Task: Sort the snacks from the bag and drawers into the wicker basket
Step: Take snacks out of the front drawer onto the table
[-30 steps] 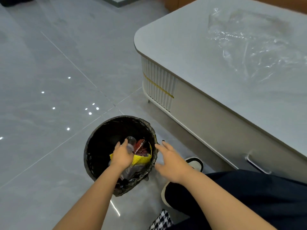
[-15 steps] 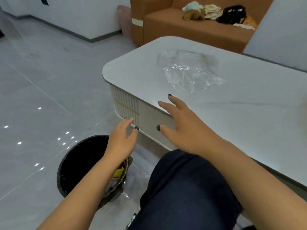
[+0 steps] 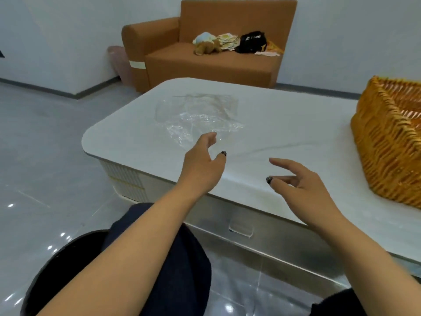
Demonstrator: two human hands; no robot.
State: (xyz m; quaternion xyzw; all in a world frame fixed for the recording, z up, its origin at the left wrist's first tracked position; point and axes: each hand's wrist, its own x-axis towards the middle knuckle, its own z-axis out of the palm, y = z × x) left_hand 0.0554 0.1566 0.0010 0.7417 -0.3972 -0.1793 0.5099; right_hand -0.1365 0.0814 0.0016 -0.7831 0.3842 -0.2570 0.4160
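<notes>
Nothing is held by the left hand [image 3: 201,164] or right hand [image 3: 300,187]; fingers are relaxed. One clear bag [image 3: 198,116] at 12 o'clock, one wicker basket [image 3: 387,151] at 3; no writing is legible.

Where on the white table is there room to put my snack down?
The widest bare patch of the white table lies between the crumpled clear plastic bag and the orange wicker basket. The near edge is busier: the open left hand and open right hand hover there. The far strip beyond the bag also looks free.
</notes>
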